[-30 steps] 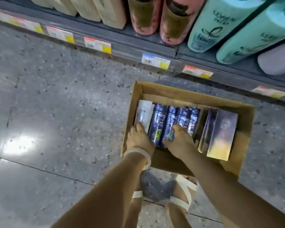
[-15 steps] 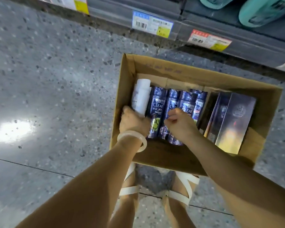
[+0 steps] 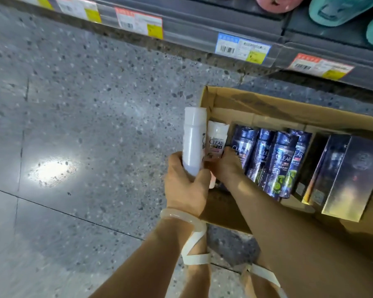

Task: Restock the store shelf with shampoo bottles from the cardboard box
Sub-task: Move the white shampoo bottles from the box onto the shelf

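An open cardboard box (image 3: 265, 112) stands on the floor below the store shelf (image 3: 202, 29). My left hand (image 3: 184, 181) grips a white shampoo bottle (image 3: 193, 140) by its lower end and holds it up over the box's left wall. My right hand (image 3: 225, 166) grips a second white CLEAR bottle (image 3: 216, 143) at the left end of the box. Beside it lies a row of dark blue CLEAR shampoo bottles (image 3: 274, 160).
Silvery flat cartons (image 3: 345, 175) lean in the right part of the box. Price tags (image 3: 242, 48) line the shelf edge, with teal (image 3: 340, 9) and pink bottles above. Speckled grey floor (image 3: 84, 125) spreads to the left. My sandalled feet (image 3: 199, 261) stand just before the box.
My left hand has lifted the white bottle up out of the box's left end. My right hand moved left from the blue bottles onto a second white bottle. The view shifted left.
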A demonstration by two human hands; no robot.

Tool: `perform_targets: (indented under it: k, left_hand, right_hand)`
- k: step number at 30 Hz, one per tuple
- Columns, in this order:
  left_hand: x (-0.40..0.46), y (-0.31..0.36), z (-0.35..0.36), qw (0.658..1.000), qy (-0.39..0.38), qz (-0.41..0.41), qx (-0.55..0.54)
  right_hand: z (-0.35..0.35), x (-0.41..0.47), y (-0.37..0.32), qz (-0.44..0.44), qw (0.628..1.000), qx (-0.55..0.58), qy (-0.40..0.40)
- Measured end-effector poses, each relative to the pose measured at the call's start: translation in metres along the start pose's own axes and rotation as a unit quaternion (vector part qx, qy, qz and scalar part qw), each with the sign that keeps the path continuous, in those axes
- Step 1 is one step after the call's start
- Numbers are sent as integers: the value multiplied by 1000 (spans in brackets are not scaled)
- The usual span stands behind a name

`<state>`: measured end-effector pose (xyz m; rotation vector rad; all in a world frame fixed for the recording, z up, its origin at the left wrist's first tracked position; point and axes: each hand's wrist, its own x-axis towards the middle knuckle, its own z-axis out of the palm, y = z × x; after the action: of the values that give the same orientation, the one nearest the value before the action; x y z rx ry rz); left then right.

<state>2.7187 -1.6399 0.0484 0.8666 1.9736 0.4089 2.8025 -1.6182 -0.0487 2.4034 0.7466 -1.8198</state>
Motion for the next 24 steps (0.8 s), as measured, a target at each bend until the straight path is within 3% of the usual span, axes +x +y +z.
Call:
perform_targets:
  k: [3,6,10,14,20,24]
  left_hand:
    - [0,-4,-4,1000,-20,-5,-23]
    - [2,-6,-5,999,-29,-1,-39]
    - [3,-8,-4,999,-36,5,-25]
    - [3,-4,-7,999,-49,-1,-6]
    - [-4,24,-10,991,-111,-66,34]
    - [-37,72,-3,984,-148,-96,-23]
  right_hand:
    - [10,2,-2,-2,989,-128,73]
    - [14,7,-1,2,983,-156,96]
    - [13,7,5,-2,995,-22,102]
    - [2,3,9,16,988,152,-4]
    - [-73,-44,26,-26,965,259,-39]
    - [-139,-84,21,-52,953,297,-29]
